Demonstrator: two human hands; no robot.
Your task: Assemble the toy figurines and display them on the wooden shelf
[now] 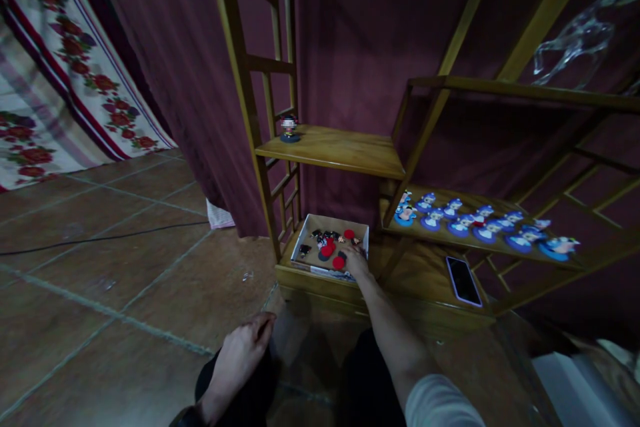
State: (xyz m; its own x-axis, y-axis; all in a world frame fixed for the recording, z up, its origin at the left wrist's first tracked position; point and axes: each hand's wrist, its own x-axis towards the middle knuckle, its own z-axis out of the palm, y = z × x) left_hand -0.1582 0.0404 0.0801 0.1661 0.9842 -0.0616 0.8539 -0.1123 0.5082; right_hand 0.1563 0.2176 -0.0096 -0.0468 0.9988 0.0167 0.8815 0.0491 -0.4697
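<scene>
My right hand (356,259) reaches into a shallow cardboard box (313,223) on the lowest wooden shelf, its fingers down among small red and black pieces (329,250). Whether the fingers hold one is hidden. My left hand (240,355) rests low by my knee, fingers curled loosely, with nothing seen in it. One small figure (289,128) stands on the upper shelf board (345,150). Several blue figures (480,221) lie in rows on the middle shelf at the right.
A phone (463,280) lies on the bottom shelf right of the box. The wooden shelf frame (245,80) stands against a dark red curtain. A cable (100,237) crosses the tiled floor at left, near a floral cloth (60,67).
</scene>
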